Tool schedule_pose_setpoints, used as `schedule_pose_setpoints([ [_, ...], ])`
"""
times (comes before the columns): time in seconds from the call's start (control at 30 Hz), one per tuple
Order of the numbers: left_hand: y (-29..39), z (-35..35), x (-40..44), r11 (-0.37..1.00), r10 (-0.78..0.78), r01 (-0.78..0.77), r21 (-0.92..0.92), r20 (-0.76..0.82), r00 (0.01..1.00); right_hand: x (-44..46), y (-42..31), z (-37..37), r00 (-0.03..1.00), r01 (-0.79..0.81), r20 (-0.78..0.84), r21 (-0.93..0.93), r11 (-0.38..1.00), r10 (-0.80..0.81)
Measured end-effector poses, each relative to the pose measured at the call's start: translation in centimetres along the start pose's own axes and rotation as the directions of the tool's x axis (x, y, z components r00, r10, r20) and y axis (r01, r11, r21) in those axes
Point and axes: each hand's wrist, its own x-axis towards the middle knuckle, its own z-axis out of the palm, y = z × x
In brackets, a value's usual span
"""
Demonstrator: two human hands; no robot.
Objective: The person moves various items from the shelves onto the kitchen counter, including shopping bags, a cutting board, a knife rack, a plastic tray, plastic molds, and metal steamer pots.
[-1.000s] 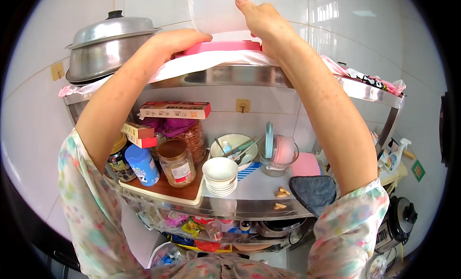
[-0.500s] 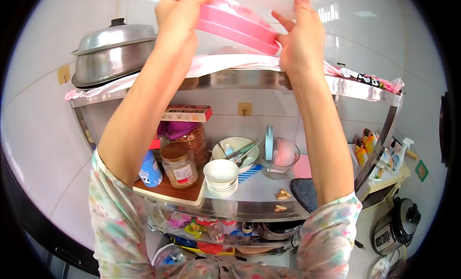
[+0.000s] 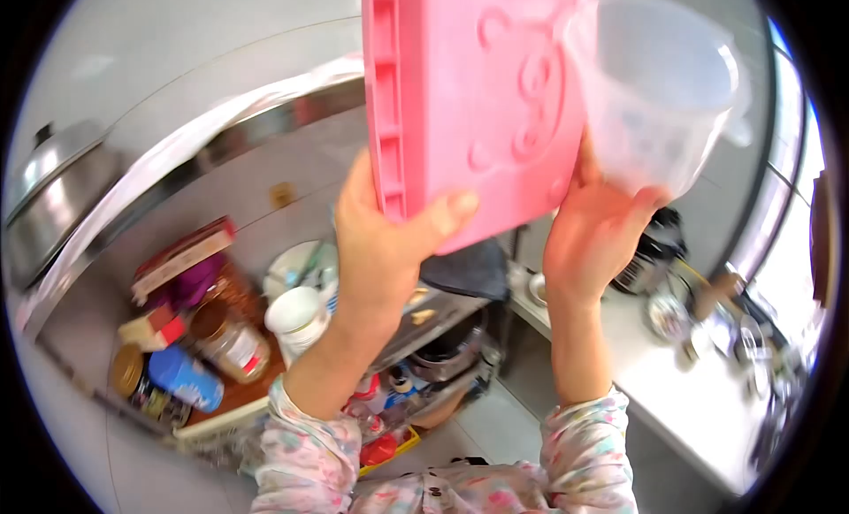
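A pink plastic tray-like piece with a raised bear face stands nearly upright in front of me, its ribbed edge on the left. My left hand grips its lower left corner, thumb across the front. A translucent plastic jug rests in my right hand, with the thumb on its lower side. Some right-hand fingers go behind the pink piece and are partly hidden. The jug and the pink piece overlap in view; whether they touch I cannot tell.
At left, the metal rack holds a steel pot on top, and a glass jar, a blue container and white bowls below. To the right, a white counter bears a black cooker and several utensils.
The pink piece has come down from above the top shelf and turned its bear face toward me. The view has swung right, and the translucent jug now shows clearly in my right hand.
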Motion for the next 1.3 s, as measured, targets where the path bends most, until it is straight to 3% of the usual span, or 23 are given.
schedule_pose_setpoints([
  [0.07, -2.8, 1.6, -2.8, 0.939, -0.229, 0.236, -0.251, 0.055, 0.972, -2.1, -4.0, -3.8, 0.997, -0.048, -0.07, -0.167, 0.985, 0.037],
  [0.17, -7.8, 4.6, -7.1, 0.792, -0.423, 0.437, -0.427, 0.134, 0.896, -4.7, -11.6, -9.4, 0.975, -0.166, -0.202, -0.373, 0.913, 0.095],
  [0.23, -9.4, 7.6, -10.3, 0.715, -0.53, 0.548, -0.435, 0.173, 0.83, -6.3, -17.8, -12.7, 0.936, -0.27, -0.329, -0.449, 0.852, 0.123],
  [0.3, -10.9, 10.9, -14.6, 0.653, -0.614, 0.658, -0.376, 0.247, 0.75, -8.4, -23.6, -15.1, 0.896, -0.26, -0.444, -0.51, 0.82, 0.008],
  [0.33, -12.6, 12.1, -16.9, 0.646, -0.59, 0.695, -0.315, 0.371, 0.717, -9.6, -26.7, -16.8, 0.871, -0.26, -0.489, -0.53, 0.807, -0.04],
  [0.4, -13.9, 15.9, -21.4, 0.472, -0.625, 0.817, -0.332, 0.527, 0.576, -11.4, -33.1, -18.9, 0.811, -0.267, -0.561, -0.604, 0.751, -0.164],
  [0.47, -15.5, 20.7, -26.3, 0.339, -0.67, 0.889, -0.309, 0.584, 0.458, -12.0, -39.2, -20.5, 0.737, -0.29, -0.615, -0.663, 0.69, -0.281],
  [0.6, -17.6, 31.3, -34.9, 0.1, -0.715, 0.986, -0.135, 0.679, 0.166, -13.7, -51.3, -27.1, 0.667, -0.401, -0.583, -0.806, 0.436, -0.464],
  [0.7, -18.8, 39.8, -41.2, -0.11, -0.731, 0.994, -0.001, 0.678, -0.08, -14.6, -60.0, -30.4, 0.703, -0.537, -0.453, -0.844, 0.008, -0.548],
  [0.77, -19.6, 44.8, -45.3, -0.17, -0.707, 0.984, 0.043, 0.69, -0.153, -16.1, -66.1, -33.0, 0.751, -0.61, -0.302, -0.658, -0.441, -0.587],
  [0.87, -21.4, 49.9, -50.1, -0.261, -0.657, 0.96, 0.099, 0.711, -0.251, -17.3, -71.5, -35.2, 0.678, -0.711, -0.353, -0.537, -0.454, -0.645],
  [0.93, -22.5, 52.9, -52.4, -0.309, -0.644, 0.946, 0.097, 0.711, -0.283, -17.0, -73.1, -36.8, 0.639, -0.753, -0.393, -0.493, -0.435, -0.661],
  [1.07, -25.6, 58.7, -56.1, -0.336, -0.708, 0.938, 0.084, 0.634, -0.311, -15.7, -75.5, -41.0, 0.682, -0.73, -0.41, -0.44, -0.523, -0.606],
  [1.17, -28.0, 63.0, -57.3, -0.42, -0.664, 0.907, 0.033, 0.669, -0.333, -14.4, -76.6, -44.7, 0.722, -0.692, -0.41, -0.417, -0.589, -0.558],
  [1.23, -30.7, 65.8, -59.1, -0.367, -0.695, 0.93, -0.005, 0.666, -0.271, -12.4, -77.0, -47.0, 0.709, -0.702, -0.476, -0.407, -0.584, -0.52],
  [1.3, -32.4, 68.7, -59.8, -0.282, -0.733, 0.958, -0.048, 0.655, -0.184, -10.8, -77.7, -50.8, 0.775, -0.62, -0.444, -0.397, -0.676, -0.449],
])
